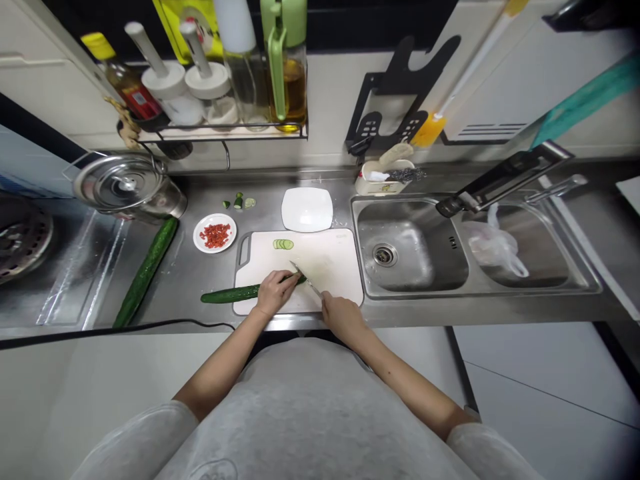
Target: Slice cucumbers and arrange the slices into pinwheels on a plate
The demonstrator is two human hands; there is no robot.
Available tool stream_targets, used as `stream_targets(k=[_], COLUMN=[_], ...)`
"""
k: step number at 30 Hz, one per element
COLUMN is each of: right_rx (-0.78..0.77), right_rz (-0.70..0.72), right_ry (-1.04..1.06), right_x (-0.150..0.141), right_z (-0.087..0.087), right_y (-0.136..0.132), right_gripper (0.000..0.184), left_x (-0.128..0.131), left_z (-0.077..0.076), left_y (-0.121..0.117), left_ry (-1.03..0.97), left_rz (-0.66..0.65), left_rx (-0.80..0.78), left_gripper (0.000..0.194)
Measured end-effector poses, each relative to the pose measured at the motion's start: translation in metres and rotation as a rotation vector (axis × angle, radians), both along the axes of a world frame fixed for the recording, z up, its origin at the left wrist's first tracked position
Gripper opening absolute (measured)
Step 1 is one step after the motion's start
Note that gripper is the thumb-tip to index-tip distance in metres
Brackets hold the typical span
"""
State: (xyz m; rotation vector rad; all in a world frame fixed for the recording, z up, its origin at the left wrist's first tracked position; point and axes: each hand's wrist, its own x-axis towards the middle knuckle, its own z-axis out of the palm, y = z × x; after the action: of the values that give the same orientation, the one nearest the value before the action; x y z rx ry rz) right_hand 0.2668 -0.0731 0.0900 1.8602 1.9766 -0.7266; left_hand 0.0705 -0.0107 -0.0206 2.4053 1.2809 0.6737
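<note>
A long green cucumber [230, 294] lies across the white cutting board [340, 267], its left end hanging past the board's edge. My left hand [275, 291] is closed over it near the cut end. In my right hand [341, 315] is the handle of a knife [311, 285], whose blade sits at the cucumber's right end beside my left fingers. A short row of overlapping cucumber slices [283, 245] lies farther back on the board. Behind the board stands a white square plate [307, 209] with nothing on it.
A round plate of chopped red pieces [217, 235] and several cucumber ends [239, 201] lie behind the board. At left are another cucumber [147, 270], a lidded steel pot [125, 185] and a black cable [165, 325]. A double sink [415, 290] is at right; a condiment rack [225, 133] hangs above.
</note>
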Motion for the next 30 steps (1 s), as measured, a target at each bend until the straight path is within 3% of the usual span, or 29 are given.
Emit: stream_targets(k=[13,30], right_rx=[-0.035,-0.038], right_rz=[0.006,-0.011], right_ry=[0.017,0.043], right_x=[-0.007,-0.006], right_z=[-0.007,-0.008], right_y=[-0.004,-0.001], right_gripper=[0.023,0.025], left_x=[0.003,0.003], left_z=[0.004,-0.001], left_y=[0.000,0.001], left_ry=[0.055,0.066], left_rz=[-0.009,-0.029], left_rx=[0.016,0.012], left_gripper=[0.024,0.025])
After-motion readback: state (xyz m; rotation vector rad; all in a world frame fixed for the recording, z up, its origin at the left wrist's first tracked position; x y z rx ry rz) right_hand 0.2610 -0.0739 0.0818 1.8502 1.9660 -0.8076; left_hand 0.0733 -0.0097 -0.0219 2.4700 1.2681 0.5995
